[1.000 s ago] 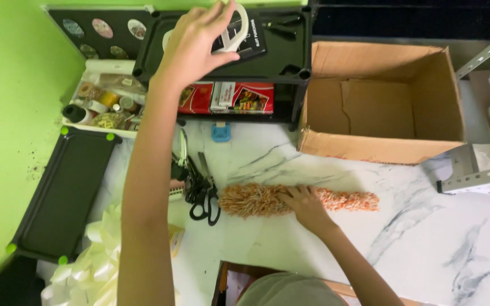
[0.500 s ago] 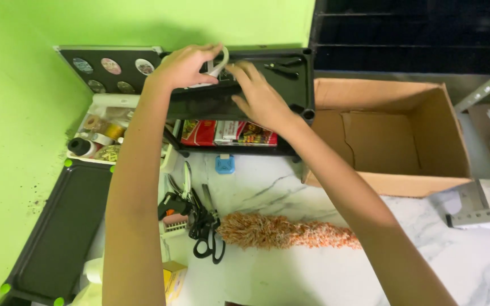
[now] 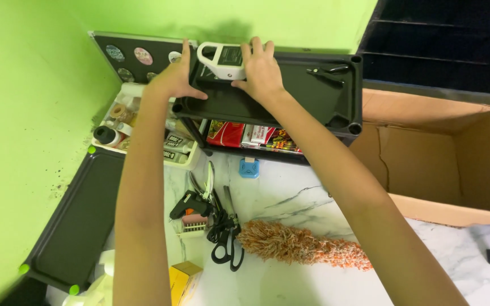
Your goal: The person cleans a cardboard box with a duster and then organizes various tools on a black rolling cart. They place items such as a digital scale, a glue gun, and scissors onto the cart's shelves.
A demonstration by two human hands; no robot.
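A bright green wall (image 3: 35, 113) stands behind a white marble table (image 3: 290, 198) full of craft things.

From the head camera, both arms reach forward to a black tray (image 3: 290, 96) that sits up high on a rack. The left hand (image 3: 176, 79) lies flat on the tray's left edge with its fingers spread out. The right hand (image 3: 261, 71) rests on a white and black gadget with a loop handle (image 3: 219, 61), which lies in the back left corner of the tray. The fingers press on its right side, but I cannot tell if they wrap around it. A small black tool (image 3: 327, 69) lies in the tray near the right end.

Under the tray sit red packets (image 3: 250, 136). To the left is a white bin of small jars and tubes (image 3: 126, 127), and a black lid (image 3: 80, 226) lies beside the wall. On the table are a black glue gun (image 3: 191, 204), black scissors (image 3: 228, 243) and a fuzzy orange duster (image 3: 301, 246). An open cardboard box (image 3: 443, 158) stands on the right.
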